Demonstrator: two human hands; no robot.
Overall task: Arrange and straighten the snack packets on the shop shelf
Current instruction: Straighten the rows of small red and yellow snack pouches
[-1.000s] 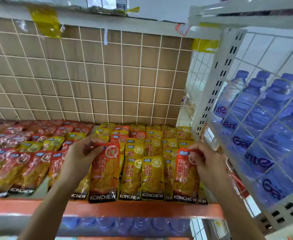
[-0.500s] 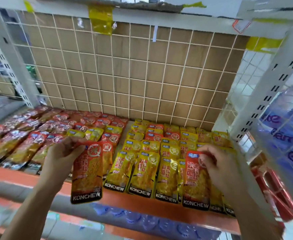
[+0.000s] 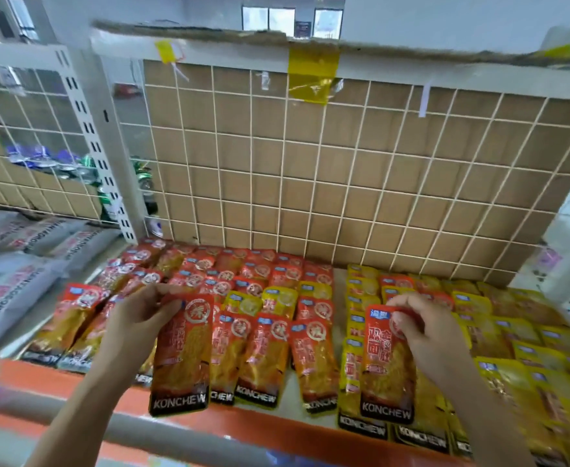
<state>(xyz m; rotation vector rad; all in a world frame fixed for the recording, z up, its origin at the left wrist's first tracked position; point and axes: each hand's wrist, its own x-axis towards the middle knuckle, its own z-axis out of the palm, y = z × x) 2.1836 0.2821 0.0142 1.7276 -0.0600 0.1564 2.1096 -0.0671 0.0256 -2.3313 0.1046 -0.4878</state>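
Observation:
My left hand [image 3: 138, 318] pinches the top of a red Konchew snack packet [image 3: 182, 358] that hangs over the orange front edge of the shelf [image 3: 270, 429]. My right hand [image 3: 418, 325] pinches the top of a second red Konchew packet [image 3: 386, 375], held above the yellow packets [image 3: 499, 348] on the right. Rows of red packets [image 3: 253, 288] lie flat at the shelf's middle and left, overlapping each other.
A white wire grid backed by cardboard [image 3: 344, 183] closes the back of the shelf. Grey bagged goods [image 3: 10, 274] lie on the neighbouring shelf to the left, past a white upright post [image 3: 108, 170]. Cans [image 3: 142, 183] stand behind the grid there.
The view has swung left, so the water bottles on the right are gone. Both hands keep their red packets; the left one has carried its packet over the red rows.

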